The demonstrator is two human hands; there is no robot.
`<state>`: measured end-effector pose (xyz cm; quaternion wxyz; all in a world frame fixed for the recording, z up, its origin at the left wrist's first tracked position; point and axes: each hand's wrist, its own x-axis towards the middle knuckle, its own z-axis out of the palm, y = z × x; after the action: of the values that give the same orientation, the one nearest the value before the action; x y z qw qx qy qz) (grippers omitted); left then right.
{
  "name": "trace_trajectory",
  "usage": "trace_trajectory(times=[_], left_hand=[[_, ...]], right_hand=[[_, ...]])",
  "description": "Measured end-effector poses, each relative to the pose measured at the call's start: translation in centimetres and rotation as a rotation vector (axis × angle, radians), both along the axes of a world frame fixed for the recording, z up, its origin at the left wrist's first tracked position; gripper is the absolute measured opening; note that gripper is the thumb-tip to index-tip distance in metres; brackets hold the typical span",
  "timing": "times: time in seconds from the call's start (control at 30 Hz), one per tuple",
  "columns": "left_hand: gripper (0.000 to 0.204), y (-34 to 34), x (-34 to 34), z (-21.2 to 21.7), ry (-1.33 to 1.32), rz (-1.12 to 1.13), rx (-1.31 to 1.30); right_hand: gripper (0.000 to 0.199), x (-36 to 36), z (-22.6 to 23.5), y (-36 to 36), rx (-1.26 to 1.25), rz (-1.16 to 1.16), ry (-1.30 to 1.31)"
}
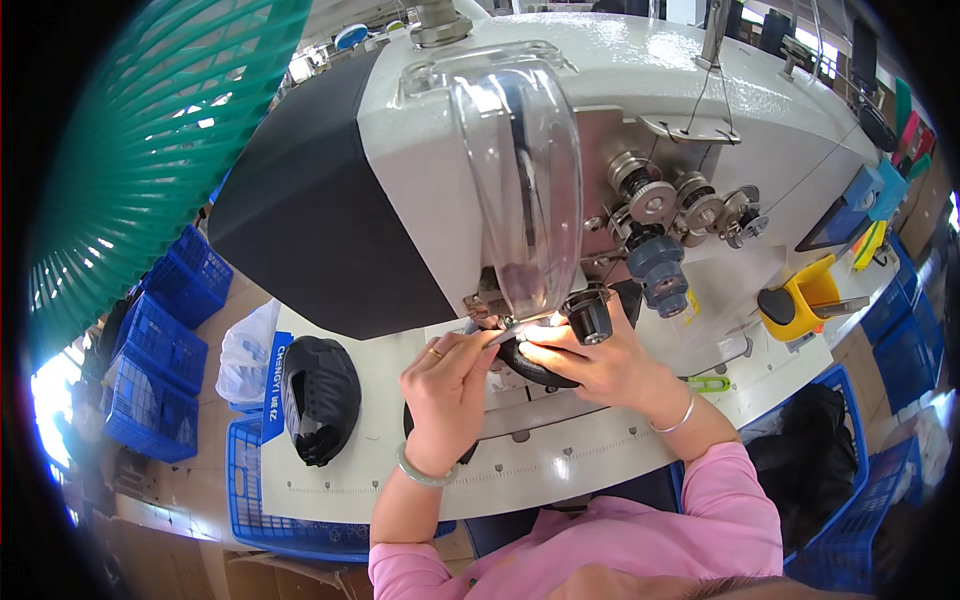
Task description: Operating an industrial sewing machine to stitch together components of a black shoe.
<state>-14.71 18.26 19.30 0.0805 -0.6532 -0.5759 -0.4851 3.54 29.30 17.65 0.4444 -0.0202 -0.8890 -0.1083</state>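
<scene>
Under the needle area of a white sewing machine (620, 80), both my hands are close together. My left hand (445, 385) is closed in a pinch on a thin grey piece (507, 334); its kind is too small to tell. My right hand (605, 362) grips a black shoe upper (545, 374), its fingertips near the grey piece. Part of this upper is hidden by my hands and the machine head. A second black shoe upper (320, 400) lies on the white table (390, 360), left of my left hand.
Blue crates (155, 400) stand on the floor at the left. Another crate at the lower right holds black pieces (810, 440). A yellow holder (805, 298) and a green tool (708, 384) are on the table's right side. A green slatted cover (150, 140) rises at the upper left.
</scene>
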Motion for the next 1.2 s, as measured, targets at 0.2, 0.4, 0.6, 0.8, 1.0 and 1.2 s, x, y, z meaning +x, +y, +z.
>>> trace_trajectory(times=[0.2,0.4,0.6,0.8,1.0,1.2], left_hand=[[0.030,-0.5,1.0,-0.3,0.291,0.020,0.084],[0.031,-0.6,1.3,-0.3,0.351,0.036,0.092],[0.035,-0.6,1.2,0.3,0.356,0.010,0.031],[0.039,-0.4,0.9,0.2,0.365,0.005,0.024],[0.020,0.4,0.0,0.0,0.079,-0.040,0.090],[0.021,0.9,1.4,-1.7,0.176,0.111,0.248]], right_hand=[[0.042,0.0,-1.2,0.4,-0.108,-0.029,0.025],[0.035,0.0,-1.1,0.4,-0.082,-0.033,0.041],[0.038,-0.4,-1.1,-0.2,-0.072,-0.034,0.084],[0.037,-0.2,-1.9,-0.8,-0.001,-0.185,-0.013],[0.055,-0.4,-2.1,-1.3,-0.139,-0.124,-0.057],[0.052,-0.3,-1.5,-1.8,-0.171,-0.129,-0.057]])
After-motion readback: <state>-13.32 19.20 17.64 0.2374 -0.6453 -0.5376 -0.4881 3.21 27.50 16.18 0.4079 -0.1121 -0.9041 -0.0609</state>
